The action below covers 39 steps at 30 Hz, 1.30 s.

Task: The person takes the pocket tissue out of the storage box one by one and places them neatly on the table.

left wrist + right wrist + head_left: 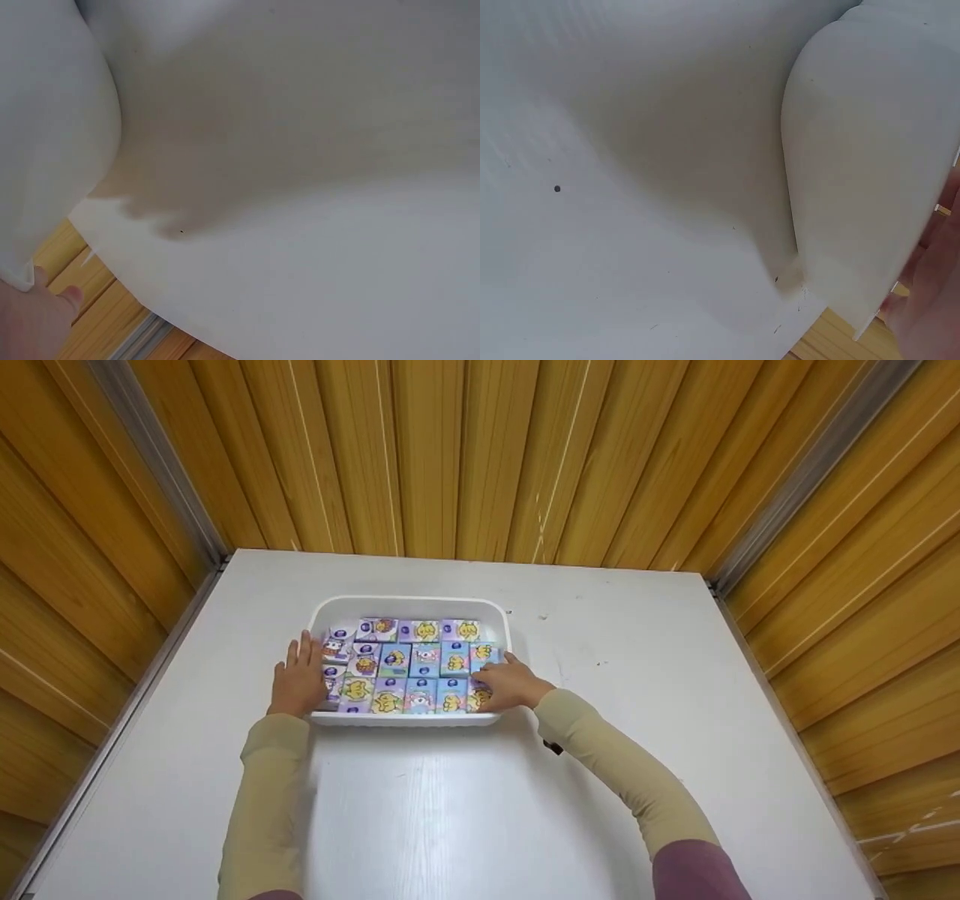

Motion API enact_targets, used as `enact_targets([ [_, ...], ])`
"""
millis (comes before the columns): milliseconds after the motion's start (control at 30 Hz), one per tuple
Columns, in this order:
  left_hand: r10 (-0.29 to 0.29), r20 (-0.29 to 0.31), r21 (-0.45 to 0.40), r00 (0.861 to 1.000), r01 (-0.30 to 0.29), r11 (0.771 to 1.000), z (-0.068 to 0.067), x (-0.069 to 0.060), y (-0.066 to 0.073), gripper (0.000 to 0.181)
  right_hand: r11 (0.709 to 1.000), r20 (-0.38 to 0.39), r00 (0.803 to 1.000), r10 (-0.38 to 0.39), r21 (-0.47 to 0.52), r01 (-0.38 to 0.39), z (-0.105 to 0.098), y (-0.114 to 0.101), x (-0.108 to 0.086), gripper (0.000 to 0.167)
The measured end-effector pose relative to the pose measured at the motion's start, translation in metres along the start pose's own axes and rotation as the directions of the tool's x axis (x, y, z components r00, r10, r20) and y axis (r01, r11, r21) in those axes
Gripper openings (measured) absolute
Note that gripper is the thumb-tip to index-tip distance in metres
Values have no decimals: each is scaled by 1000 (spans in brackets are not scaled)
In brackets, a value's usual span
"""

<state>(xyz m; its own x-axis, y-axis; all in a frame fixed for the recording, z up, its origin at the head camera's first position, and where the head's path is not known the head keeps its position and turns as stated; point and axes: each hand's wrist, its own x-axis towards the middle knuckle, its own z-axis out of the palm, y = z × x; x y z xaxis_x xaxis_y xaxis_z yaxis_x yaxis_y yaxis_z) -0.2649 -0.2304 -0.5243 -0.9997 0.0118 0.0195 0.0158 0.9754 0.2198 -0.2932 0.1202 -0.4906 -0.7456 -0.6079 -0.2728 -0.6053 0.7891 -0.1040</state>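
Head view: left hand (pixel 297 681), right hand (pixel 511 684) at boxes (pixel 395 658) in tray (pixel 405 721).

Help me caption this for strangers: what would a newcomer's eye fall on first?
The colorful cartoon boxes likely catch the eye first, packed inside the white tray, just left of centre in the head view. Next come the left grip and right grip, one at each side of the tray. Beyond the far edge of the white table stands the striking yellow-brown wall.
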Motion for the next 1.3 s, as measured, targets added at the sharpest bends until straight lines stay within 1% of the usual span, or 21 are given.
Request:
enact_targets([
  [67, -2, 4, -3, 1000, 2, 1000, -1, 0, 1, 66, 1000, 6, 1000, 11, -4, -11, 0, -1, 2, 65],
  [167, -7, 11, -4, 1000, 7, 1000, -3, 0, 2, 70, 999, 36, 998, 47, -7, -46, 0, -3, 5, 62],
  [267, -10, 9, -1, 1000, 10, 1000, -5, 0, 3, 71, 996, 64, 995, 81, -39, -79, -1, -6, 7, 59],
  [500, 22, -46, -2, 999, -22, 1000, -4, -1, 2, 71, 986, 101, 988, 117, -134, -102, -4, -13, 10, 49],
  [667, 13, -38, -15, 999, -14, 1000, -3, -1, 2, 70, 983, 138, 979, 150, -129, -132, -5, -17, 10, 47],
  [833, 12, -46, 4, 999, -12, 1000, -2, -1, 1, 70, 984, 127, 982, 139, -127, -122, -2, -15, 12, 44],
  [933, 12, -43, 9, 999, -12, 1000, -1, -2, 2, 71, 986, 112, 987, 115, -135, -99, -1, -13, 13, 43],
  [1033, 9, -36, 9, 999, -9, 1000, -1, -3, 4, 72, 989, 118, 987, 105, -120, -91, -3, -11, 12, 51],
  [1100, 9, -41, 13, 999, -9, 1000, -1, -3, 5, 71, 992, 128, 986, 107, -83, -97, -7, -10, 11, 59],
  [1200, 12, -52, 21, 999, -11, 1000, -1, -4, 5, 69, 993, 139, 984, 115, 16, -118, -17, -8, 8, 72],
  [1233, 11, -51, 23, 999, -10, 1000, -1, -4, 5, 69, 992, 131, 985, 110, 51, -117, -21, -6, 7, 75],
  [1300, 11, -51, 25, 999, -10, 1000, -1, -4, 4, 67, 988, 94, 991, 98, 108, -108, -30, -1, 5, 79],
])
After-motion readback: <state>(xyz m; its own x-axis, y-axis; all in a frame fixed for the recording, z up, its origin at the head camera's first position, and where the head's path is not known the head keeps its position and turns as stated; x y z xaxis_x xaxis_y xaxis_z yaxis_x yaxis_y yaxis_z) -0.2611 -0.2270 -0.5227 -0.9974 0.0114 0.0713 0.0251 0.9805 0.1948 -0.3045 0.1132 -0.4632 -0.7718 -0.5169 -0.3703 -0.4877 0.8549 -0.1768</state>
